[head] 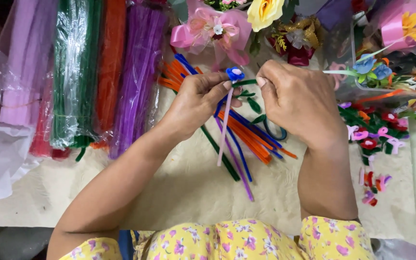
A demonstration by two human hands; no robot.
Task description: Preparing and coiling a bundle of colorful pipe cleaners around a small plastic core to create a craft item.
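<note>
Now your left hand (196,98) & right hand (297,98) both pinch shut on the pink-stemmed blue flower (235,73), w/ loose pipe cleaners (251,139) mid-surface.

Bare forearms without sleeves; yellow garment (246,240) printed with small pink and purple flowers.

Bagged stems (80,72) are crowding your left, flowers (376,130) your right; bare mat (188,192) is lying open below your hands
</note>
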